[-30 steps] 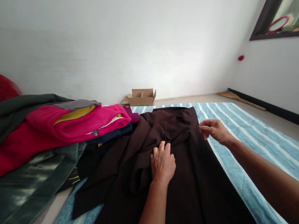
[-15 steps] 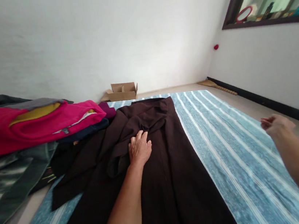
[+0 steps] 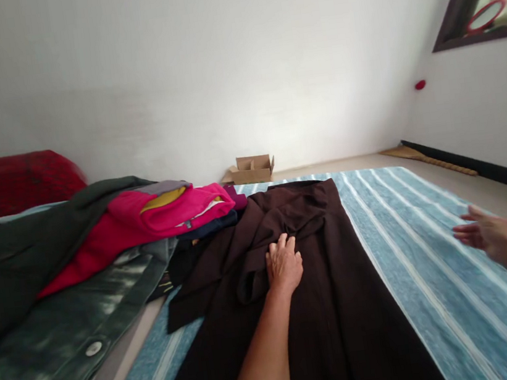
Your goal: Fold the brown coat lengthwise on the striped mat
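Note:
A dark brown garment (image 3: 325, 305) lies spread along a blue striped towel (image 3: 412, 256) on the floor. My left hand (image 3: 284, 265) rests flat on the garment's bunched folds near its upper part, fingers stretched out and holding nothing. Off to the right, my right hand (image 3: 490, 235) hovers above the towel with its fingers extended and apart, clear of the garment.
A heap of clothes lies at the left: a pink garment (image 3: 167, 214), a dark green one (image 3: 23, 251) and a shiny green jacket (image 3: 79, 325). A small cardboard box (image 3: 251, 168) stands by the far wall. A dark-framed mirror (image 3: 481, 4) hangs on the right wall.
My right hand let go of the garment's right edge and swung out to the right, where it now hovers open. My left hand stayed on the folds.

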{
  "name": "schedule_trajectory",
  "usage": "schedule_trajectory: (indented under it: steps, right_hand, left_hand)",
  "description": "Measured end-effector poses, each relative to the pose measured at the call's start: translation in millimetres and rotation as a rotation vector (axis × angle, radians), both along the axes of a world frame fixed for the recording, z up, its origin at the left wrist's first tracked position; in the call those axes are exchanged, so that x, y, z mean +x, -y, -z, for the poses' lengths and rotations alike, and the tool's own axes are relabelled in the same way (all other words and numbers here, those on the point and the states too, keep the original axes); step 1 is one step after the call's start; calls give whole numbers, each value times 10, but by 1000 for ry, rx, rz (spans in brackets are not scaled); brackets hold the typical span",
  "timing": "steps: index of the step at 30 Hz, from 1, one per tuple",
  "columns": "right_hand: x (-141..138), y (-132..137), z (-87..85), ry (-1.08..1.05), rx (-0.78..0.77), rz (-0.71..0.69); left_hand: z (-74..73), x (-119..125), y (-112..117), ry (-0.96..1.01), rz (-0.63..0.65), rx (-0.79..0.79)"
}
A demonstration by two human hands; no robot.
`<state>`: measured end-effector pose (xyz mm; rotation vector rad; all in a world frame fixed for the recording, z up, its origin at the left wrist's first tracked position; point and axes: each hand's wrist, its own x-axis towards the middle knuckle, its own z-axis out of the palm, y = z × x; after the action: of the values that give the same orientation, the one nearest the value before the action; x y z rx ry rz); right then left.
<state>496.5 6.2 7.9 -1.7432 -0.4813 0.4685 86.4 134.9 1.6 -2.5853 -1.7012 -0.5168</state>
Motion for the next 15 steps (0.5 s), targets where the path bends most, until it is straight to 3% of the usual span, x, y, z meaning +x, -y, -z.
schedule_trajectory:
  steps: [1,4,7,10,13,15]
  right_hand:
    - [-233,-189,-62,-46,30,-13]
    - [-1086,-746,-271,-44,85,-245]
    - [-2068,-1208,-481,142,163,-709]
    - [-2998,-1553,-684,464,175,-1062]
    - [-3696,-1838,-845,895,49,-1188]
    - [-3992,-2012,-903,1068,-101,-1196]
  left_hand:
    - [5,-4,8,7,-1,-6]
    - [9,-11,33,31,-4,-41]
    - [6,-9,52,72,-6,-91]
    - [11,-13,64,133,-5,-148]
    - [28,-37,80,215,-9,-235]
    - [48,-60,95,269,-6,-305]
